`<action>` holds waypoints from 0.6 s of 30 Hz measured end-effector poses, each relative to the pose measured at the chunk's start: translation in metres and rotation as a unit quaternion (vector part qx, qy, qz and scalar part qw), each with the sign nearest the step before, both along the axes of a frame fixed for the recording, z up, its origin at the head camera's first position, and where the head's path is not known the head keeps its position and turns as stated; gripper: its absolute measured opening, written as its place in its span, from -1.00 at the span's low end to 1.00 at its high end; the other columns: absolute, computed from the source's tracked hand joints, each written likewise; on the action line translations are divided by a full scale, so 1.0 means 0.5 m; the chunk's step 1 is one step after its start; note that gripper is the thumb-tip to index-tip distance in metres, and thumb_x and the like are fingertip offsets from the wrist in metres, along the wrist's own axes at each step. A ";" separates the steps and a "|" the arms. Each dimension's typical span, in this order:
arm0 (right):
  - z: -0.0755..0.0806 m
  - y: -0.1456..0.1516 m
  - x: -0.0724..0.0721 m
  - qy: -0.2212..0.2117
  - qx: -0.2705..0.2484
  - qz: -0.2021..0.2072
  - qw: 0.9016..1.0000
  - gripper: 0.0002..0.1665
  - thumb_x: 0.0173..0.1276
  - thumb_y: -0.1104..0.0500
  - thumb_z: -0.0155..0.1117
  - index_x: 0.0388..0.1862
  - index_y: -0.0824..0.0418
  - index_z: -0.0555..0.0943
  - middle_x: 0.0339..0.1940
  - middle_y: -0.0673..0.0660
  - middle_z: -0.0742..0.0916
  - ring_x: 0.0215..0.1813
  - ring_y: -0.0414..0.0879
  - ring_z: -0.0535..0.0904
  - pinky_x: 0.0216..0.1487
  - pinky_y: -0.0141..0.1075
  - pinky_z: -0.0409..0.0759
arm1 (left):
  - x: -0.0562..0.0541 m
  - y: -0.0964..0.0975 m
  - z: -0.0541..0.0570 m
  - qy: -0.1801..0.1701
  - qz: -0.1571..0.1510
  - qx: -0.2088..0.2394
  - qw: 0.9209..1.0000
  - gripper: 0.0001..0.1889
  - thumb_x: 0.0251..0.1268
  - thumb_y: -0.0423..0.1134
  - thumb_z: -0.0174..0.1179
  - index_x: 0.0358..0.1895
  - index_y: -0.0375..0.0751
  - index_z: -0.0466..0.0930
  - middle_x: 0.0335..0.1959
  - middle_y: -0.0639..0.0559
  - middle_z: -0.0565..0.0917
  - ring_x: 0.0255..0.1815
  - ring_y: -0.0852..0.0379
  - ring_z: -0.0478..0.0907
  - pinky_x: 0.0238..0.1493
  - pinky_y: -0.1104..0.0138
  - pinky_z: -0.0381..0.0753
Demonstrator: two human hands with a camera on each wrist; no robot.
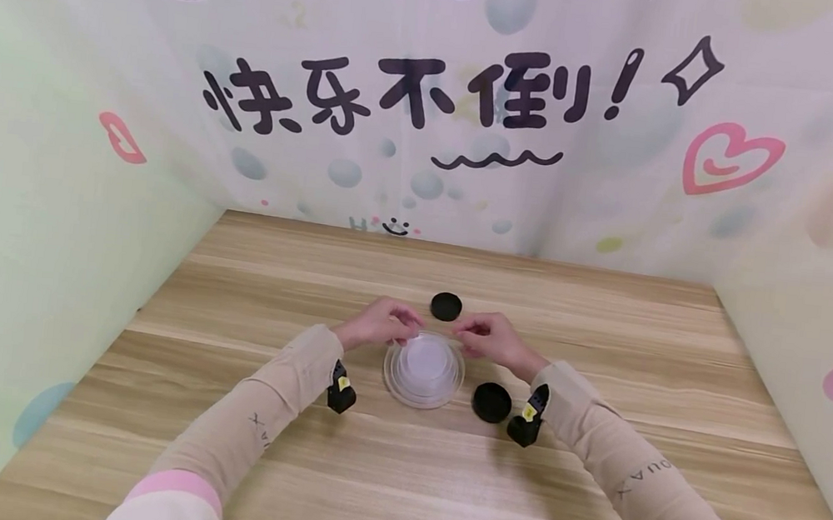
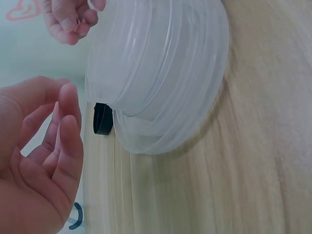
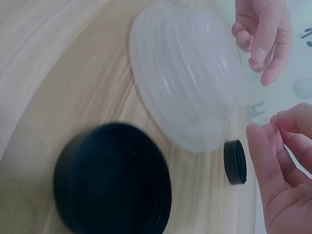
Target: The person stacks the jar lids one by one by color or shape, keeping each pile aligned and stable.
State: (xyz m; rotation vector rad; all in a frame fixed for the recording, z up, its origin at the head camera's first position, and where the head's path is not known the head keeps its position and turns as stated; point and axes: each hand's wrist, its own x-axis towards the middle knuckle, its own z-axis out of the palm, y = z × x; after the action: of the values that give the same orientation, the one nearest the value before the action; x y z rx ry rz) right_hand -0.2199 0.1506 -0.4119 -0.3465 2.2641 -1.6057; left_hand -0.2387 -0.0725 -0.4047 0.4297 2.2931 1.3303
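Note:
A stepped stack of translucent round plastic pieces [image 1: 424,371] stands on the table, wide at the base and narrower at the top. My left hand [image 1: 386,321] is just off its upper left side, thumb and fingers loosely bent. On the other side, my right hand [image 1: 493,337] is held near the top right, its thumb and forefinger tips close together. Nothing shows between the fingers of the left hand [image 2: 44,151] in the left wrist view. The right wrist view shows no object in the right hand [image 3: 285,161] either.
A larger black round lid [image 1: 491,403] lies hollow side up right of the stack. A smaller black lid [image 1: 445,306] lies behind it. The wood-grain table [image 1: 276,464] meets a printed cloth backdrop [image 1: 394,182] at the back and side panels at both ends.

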 end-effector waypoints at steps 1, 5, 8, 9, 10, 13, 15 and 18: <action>-0.008 0.007 -0.004 -0.002 0.002 -0.004 1.000 -0.67 0.23 0.31 0.13 -0.12 0.56 0.48 -0.27 0.40 0.60 -0.31 0.11 0.58 -0.19 -0.03 0.55 | -0.006 0.000 -0.010 0.004 0.007 0.002 1.000 -0.72 0.12 -0.37 0.14 -0.08 -0.38 0.52 -0.41 -0.04 0.56 -0.52 0.19 0.49 -0.45 0.33 0.52; -0.013 0.025 -0.010 0.003 0.015 -0.014 1.000 -0.67 0.25 0.30 0.10 -0.11 0.55 0.47 -0.27 0.44 0.58 -0.30 0.20 0.56 -0.23 -0.05 0.57 | -0.019 0.004 -0.016 0.013 0.031 0.008 0.999 -0.73 0.10 -0.41 0.12 -0.09 -0.38 0.53 -0.43 -0.05 0.55 -0.52 0.16 0.51 -0.44 0.28 0.54; -0.013 0.037 -0.017 0.007 0.027 -0.022 0.999 -0.67 0.27 0.29 0.07 -0.09 0.55 0.46 -0.23 0.45 0.57 -0.26 0.22 0.53 -0.25 -0.11 0.58 | -0.030 0.008 -0.018 0.019 0.042 0.015 0.999 -0.73 0.08 -0.44 0.09 -0.10 -0.39 0.53 -0.42 -0.09 0.56 -0.48 0.03 0.54 -0.43 0.24 0.56; -0.014 0.039 -0.020 0.006 0.030 -0.027 0.999 -0.67 0.27 0.29 0.07 -0.09 0.54 0.47 -0.21 0.45 0.56 -0.23 0.23 0.52 -0.25 -0.13 0.58 | -0.034 0.009 -0.018 0.020 0.047 0.017 0.999 -0.73 0.08 -0.44 0.09 -0.11 -0.39 0.54 -0.41 -0.10 0.56 -0.44 -0.02 0.55 -0.42 0.22 0.56; -0.014 0.041 -0.023 0.005 0.034 -0.031 0.999 -0.67 0.27 0.28 0.07 -0.08 0.53 0.47 -0.20 0.45 0.56 -0.23 0.23 0.52 -0.26 -0.16 0.59 | -0.038 0.010 -0.019 0.022 0.052 0.018 0.998 -0.74 0.08 -0.44 0.09 -0.11 -0.38 0.54 -0.41 -0.11 0.56 -0.41 -0.06 0.55 -0.41 0.21 0.56; -0.016 0.045 -0.034 0.008 0.049 -0.043 0.998 -0.67 0.27 0.26 0.08 -0.09 0.50 0.48 -0.23 0.42 0.58 -0.28 0.13 0.55 -0.29 -0.25 0.59 | -0.050 0.015 -0.020 0.031 0.064 0.018 0.997 -0.75 0.09 -0.42 0.10 -0.12 -0.38 0.55 -0.39 -0.12 0.57 -0.34 -0.13 0.55 -0.38 0.19 0.57; -0.019 0.044 -0.042 0.010 0.058 -0.050 0.997 -0.68 0.26 0.26 0.10 -0.10 0.49 0.49 -0.26 0.40 0.59 -0.37 0.05 0.56 -0.32 -0.28 0.58 | -0.058 0.017 -0.022 0.034 0.073 0.015 0.997 -0.74 0.09 -0.40 0.12 -0.12 -0.38 0.55 -0.39 -0.09 0.56 -0.31 -0.12 0.55 -0.35 0.19 0.57; -0.023 0.040 -0.053 0.017 0.073 -0.058 0.996 -0.68 0.25 0.26 0.11 -0.10 0.47 0.51 -0.29 0.38 0.60 -0.45 -0.09 0.53 -0.34 -0.30 0.57 | -0.070 0.021 -0.026 0.037 0.079 0.010 0.996 -0.72 0.08 -0.40 0.12 -0.10 -0.39 0.54 -0.37 -0.08 0.55 -0.31 -0.06 0.54 -0.32 0.21 0.56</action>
State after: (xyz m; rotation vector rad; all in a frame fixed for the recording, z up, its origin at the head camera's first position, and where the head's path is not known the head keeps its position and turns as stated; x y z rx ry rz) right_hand -0.2465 0.1708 -0.4236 -0.2116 2.4514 -1.4871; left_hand -0.2735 -0.0619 -0.4179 0.3127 2.4192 1.4358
